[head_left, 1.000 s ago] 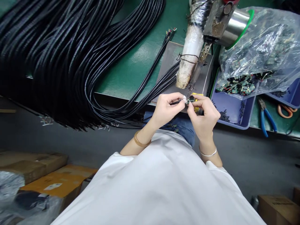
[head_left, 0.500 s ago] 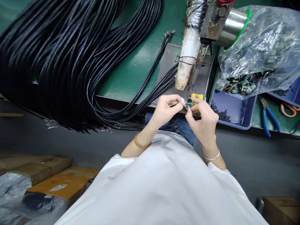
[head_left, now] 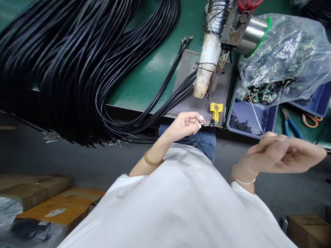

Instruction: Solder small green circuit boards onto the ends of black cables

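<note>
Wires seemingly in tight left grip

A cable bundle blankets the left of a tabletop, spilling over its near edge, while loose cables stretch right onto a work plate. A soldering iron extends over the plate, a solder spool behind it to the right. Right of the plate, a plastic bag of circuit boards overlaps a tray at the near edge; farther right lie pliers, then scissors. The left hand is before the plate, a circuit board beyond its fingertips; the right hand is before the tray.
</note>
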Demonstrator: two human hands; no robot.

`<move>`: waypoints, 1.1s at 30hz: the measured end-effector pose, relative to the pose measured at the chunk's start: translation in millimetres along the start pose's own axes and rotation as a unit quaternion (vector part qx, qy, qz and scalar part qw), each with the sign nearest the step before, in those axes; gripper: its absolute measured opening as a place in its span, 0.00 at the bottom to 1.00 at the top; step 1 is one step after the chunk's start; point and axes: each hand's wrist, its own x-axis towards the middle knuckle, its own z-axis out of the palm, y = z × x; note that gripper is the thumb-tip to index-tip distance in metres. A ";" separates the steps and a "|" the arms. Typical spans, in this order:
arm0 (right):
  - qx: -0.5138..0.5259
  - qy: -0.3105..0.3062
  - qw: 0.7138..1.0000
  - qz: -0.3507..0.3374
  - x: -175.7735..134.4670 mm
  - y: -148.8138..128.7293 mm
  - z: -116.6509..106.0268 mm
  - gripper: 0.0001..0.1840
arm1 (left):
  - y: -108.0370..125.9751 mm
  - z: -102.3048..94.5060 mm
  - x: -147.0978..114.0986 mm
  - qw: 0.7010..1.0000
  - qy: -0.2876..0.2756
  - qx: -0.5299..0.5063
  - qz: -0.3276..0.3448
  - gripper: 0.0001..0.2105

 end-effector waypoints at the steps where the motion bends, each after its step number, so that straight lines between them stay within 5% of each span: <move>1: -0.040 0.038 0.998 -0.011 5.0 3.0 -4.4 0.19 | 0.8 -2.3 -2.4 1.000 -0.020 -0.002 -0.014 0.08; 3: -0.135 -0.083 0.987 -0.004 17.2 15.4 -9.5 0.15 | 3.5 -6.9 -6.8 0.996 -0.084 0.005 -0.041 0.10; 5: -0.224 -0.237 0.945 -0.008 30.5 35.3 -10.2 0.12 | 7.3 -9.6 -11.0 0.983 -0.170 0.012 -0.067 0.14; 8: -0.273 -0.331 0.903 -0.012 47.8 67.6 -6.5 0.08 | 11.4 -6.8 -16.7 0.963 -0.257 0.024 -0.079 0.16; 10: -0.258 -0.366 0.894 0.003 55.8 81.5 -3.3 0.08 | 10.6 0.6 -19.1 0.965 -0.253 0.036 -0.063 0.16; 13: -0.251 -0.414 0.875 0.009 61.9 86.8 -0.2 0.08 | 3.0 15.6 -18.7 0.988 -0.147 0.032 -0.020 0.18; 18: -0.255 -0.397 0.881 -0.016 56.1 75.9 0.7 0.04 | -16.5 26.2 -9.3 0.998 0.034 -0.048 0.019 0.21; 21: -0.222 -0.291 0.931 0.009 45.4 62.6 -1.1 0.06 | -23.5 22.0 -3.6 0.995 0.049 -0.085 0.009 0.19; 25: -0.032 -0.134 0.988 0.077 23.6 36.7 0.0 0.09 | -24.8 20.3 0.9 0.991 0.112 -0.065 0.043 0.14; 29: 0.069 -0.241 0.961 0.120 -3.8 19.3 15.4 0.09 | -23.7 25.9 1.6 0.982 0.161 -0.003 0.094 0.12; 33: 0.077 -0.254 0.955 0.134 -23.2 16.7 36.1 0.12 | -24.3 31.0 -0.5 0.971 0.175 0.056 0.152 0.09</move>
